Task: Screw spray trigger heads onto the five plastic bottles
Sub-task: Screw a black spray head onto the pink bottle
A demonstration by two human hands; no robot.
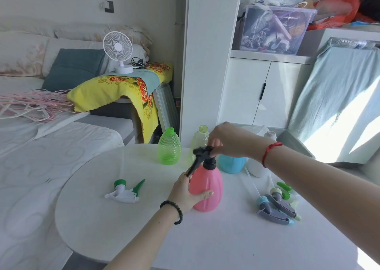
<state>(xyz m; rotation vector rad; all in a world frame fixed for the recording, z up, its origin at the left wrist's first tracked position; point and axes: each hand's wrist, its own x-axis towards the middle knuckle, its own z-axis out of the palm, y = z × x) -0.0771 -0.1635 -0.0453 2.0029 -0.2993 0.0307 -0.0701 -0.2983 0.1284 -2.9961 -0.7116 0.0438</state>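
Near the centre of the frame, the pink bottle (207, 189) is standing upright on the white table (123, 228). The left hand (186, 193) is wrapping around its lower left side, fingers curled behind and the thumb pressing across the front. Above it, the right hand (228, 140) is reaching down from the right, its fingertips pinching the top of the black spray trigger head (202, 156), which is sitting on the bottle's neck with its lever hanging down toward the left hand.

Behind the pink bottle, toward the upper middle of the table, a ribbed green bottle (169, 147) and a pale yellow bottle (200, 140) are standing open-necked, side by side. A blue bottle (232, 163) and a white bottle (257, 164) are standing just right of them, partly hidden by the right wrist.

At the left of the table, a white-and-green trigger head (125, 190) is lying on its side, well apart from the bottles. At the lower right, a cluster of grey and green trigger heads (277, 205) is lying in a loose pile, touching one another.
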